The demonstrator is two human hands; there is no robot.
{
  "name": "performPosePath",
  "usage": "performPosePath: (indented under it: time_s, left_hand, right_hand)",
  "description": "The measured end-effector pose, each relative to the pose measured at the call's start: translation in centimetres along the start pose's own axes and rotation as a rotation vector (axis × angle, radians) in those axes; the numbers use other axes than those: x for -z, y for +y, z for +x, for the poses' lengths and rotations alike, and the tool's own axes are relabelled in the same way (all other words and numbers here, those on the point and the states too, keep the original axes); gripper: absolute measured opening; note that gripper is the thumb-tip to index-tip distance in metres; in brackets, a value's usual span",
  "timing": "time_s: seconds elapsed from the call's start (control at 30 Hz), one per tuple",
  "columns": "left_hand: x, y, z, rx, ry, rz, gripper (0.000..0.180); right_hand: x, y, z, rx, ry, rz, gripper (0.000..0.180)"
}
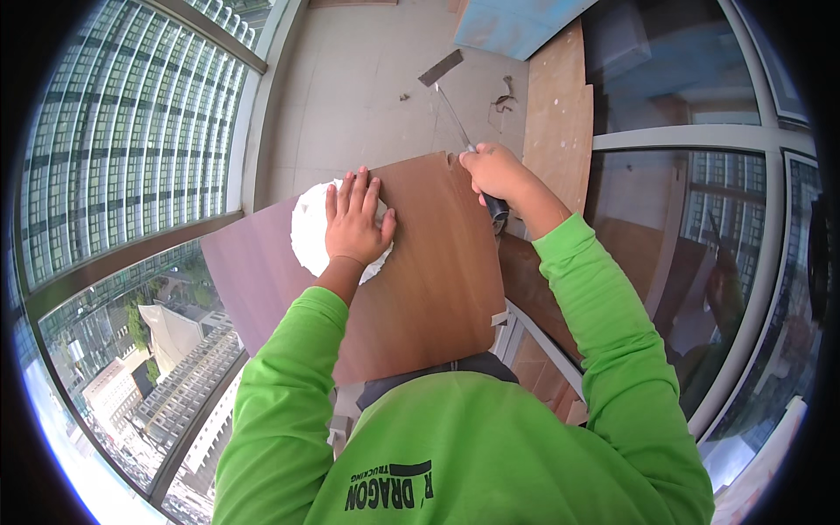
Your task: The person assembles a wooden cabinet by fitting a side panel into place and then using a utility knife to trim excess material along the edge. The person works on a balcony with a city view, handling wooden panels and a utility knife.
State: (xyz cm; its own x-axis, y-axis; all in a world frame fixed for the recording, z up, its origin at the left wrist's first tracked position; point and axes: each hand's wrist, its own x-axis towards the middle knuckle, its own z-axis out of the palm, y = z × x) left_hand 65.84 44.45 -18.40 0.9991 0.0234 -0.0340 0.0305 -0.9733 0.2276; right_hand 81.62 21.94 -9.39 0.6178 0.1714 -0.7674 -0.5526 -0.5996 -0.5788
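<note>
White wad (310, 231), one, underlies left hand (355, 217); right hand (497, 171) grips tool (440, 67).

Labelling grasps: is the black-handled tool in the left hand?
No, the right hand grips the tool; the left hand lies on the white bundle.

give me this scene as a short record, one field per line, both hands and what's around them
left hand: left hand open, palm down on a round white thing; its material is hard to tell
right hand: right hand closed around the black handle of a long tool with a flat grey head
work surface: brown board, under the white thing
beyond the board: tiled floor, light blue panel
left side: window frame, tall building outside
</note>
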Motion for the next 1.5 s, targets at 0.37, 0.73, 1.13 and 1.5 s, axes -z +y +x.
performPosePath:
  time_s: [0.37,0.73,1.13,1.5]
  left_hand:
    - [0.3,0.3,0.0,0.000,0.003,0.024,0.062]
    - [0.3,0.5,0.1,-0.002,0.026,0.012,0.060]
    - [-0.2,0.3,0.2,-0.016,0.018,0.036,0.061]
    - [0.0,0.4,0.3,-0.026,0.011,0.058,0.060]
  right_hand:
    - [-1.4,3.2,8.8,0.375,0.187,-0.197,0.018]
    - [-1.9,2.3,9.0,0.262,0.254,-0.344,0.025]
    - [3.2,5.0,3.6,0.204,0.239,-0.419,0.035]
    - [-1.6,6.5,-3.2,0.088,-0.060,-0.101,0.035]
